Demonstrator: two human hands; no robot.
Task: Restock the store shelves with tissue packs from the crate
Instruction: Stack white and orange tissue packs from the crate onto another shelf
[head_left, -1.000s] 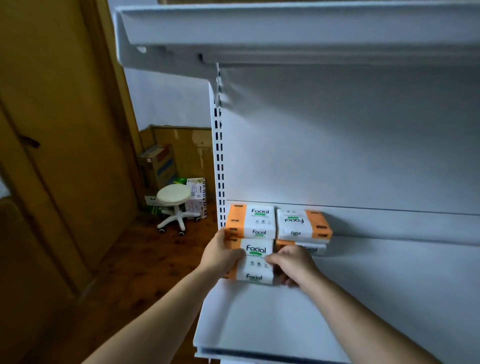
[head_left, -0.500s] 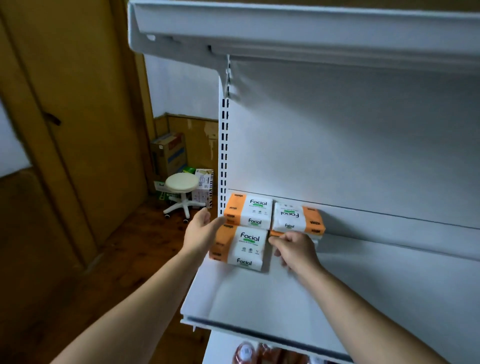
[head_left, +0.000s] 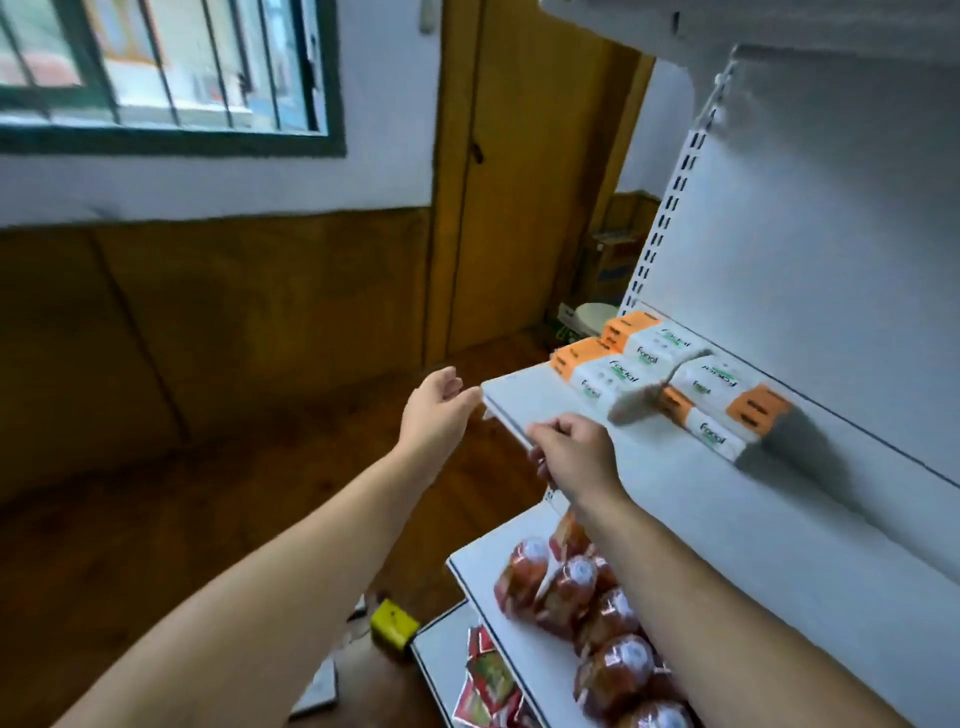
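In the head view, the tissue packs (head_left: 608, 375) sit stacked at the shelf's (head_left: 540, 400) back left. Both your hands are empty: the left hand (head_left: 436, 410) hangs relaxed and open just off the shelf's front-left corner, and the right hand (head_left: 571, 452) curls loosely over its front edge. You look to be between packs, and with the crate out of view, the next move calls for turning to it, gripping a fresh pack, and setting it beside the stack.
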